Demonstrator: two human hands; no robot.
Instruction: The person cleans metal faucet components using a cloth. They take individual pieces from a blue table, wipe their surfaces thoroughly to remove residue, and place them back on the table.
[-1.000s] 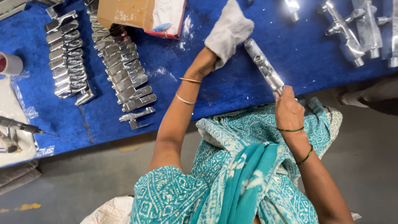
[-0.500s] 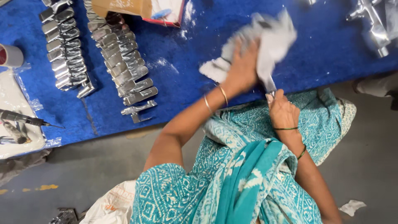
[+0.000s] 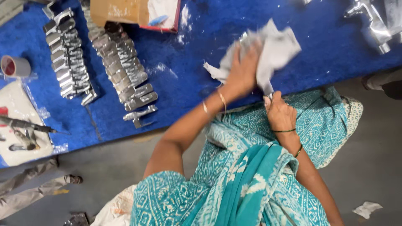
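Head camera looked down on the left hand (image 3: 245, 69), pressed flat over a grey cloth (image 3: 274, 50) wrapped around a metal part, mostly hidden, above the blue table (image 3: 188, 62). Below it, the right hand (image 3: 279, 115) was closed around the part's lower end, apparently steadying it. Well to the left, rows of shiny metal pieces (image 3: 125, 73) lay sorted beside a cardboard box (image 3: 121, 11).

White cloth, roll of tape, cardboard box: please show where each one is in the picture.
White cloth (image 3: 278, 48), head view: its flat upper part.
Roll of tape (image 3: 15, 66), head view: its outer side.
Cardboard box (image 3: 119, 10), head view: its brown top face.
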